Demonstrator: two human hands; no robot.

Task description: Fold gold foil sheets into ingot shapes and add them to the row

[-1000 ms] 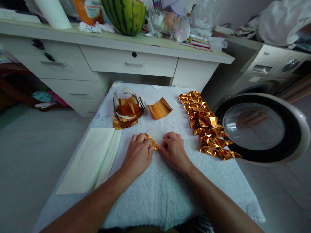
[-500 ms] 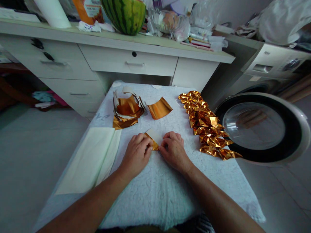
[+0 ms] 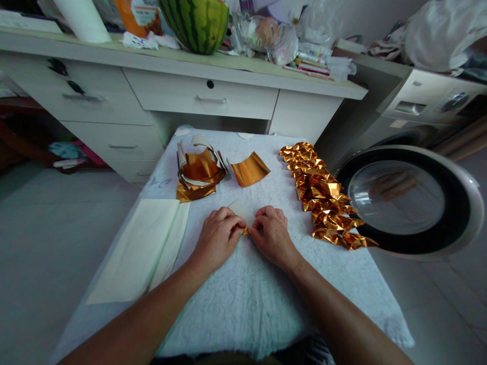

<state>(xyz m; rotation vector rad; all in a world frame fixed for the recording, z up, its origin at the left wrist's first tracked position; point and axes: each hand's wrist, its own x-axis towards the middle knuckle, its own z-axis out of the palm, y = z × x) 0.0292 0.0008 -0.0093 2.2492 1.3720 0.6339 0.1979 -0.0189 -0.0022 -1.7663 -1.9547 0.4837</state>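
Observation:
Between my hands, on the cloth-covered table [image 3: 236, 304], lies a small sheet of gold foil paper [image 3: 239, 209], its pale back turned up and a gold folded strip along the near edge. My left hand [image 3: 220, 234] pinches its left side, with the fingers covering much of the gold strip. My right hand [image 3: 271, 228] is closed at the right end of the strip, the thumb and fingers pressed together. A single curled gold sheet [image 3: 250, 170] rests just beyond. Farther left sits a curled stack of gold foil sheets [image 3: 201, 167].
Folded gold foil pieces [image 3: 323, 190] overlap in a long row on the right. Pale yellow paper [image 3: 133, 248] lies at the left edge. Past the table stands a drawer desk [image 3: 213, 96] with a cut watermelon [image 3: 194, 23]. The open washing machine door [image 3: 411, 200] reaches the table's right side.
My left hand has moved slightly right over the foil paper, so less of its gold strip shows. My right hand has hardly moved.

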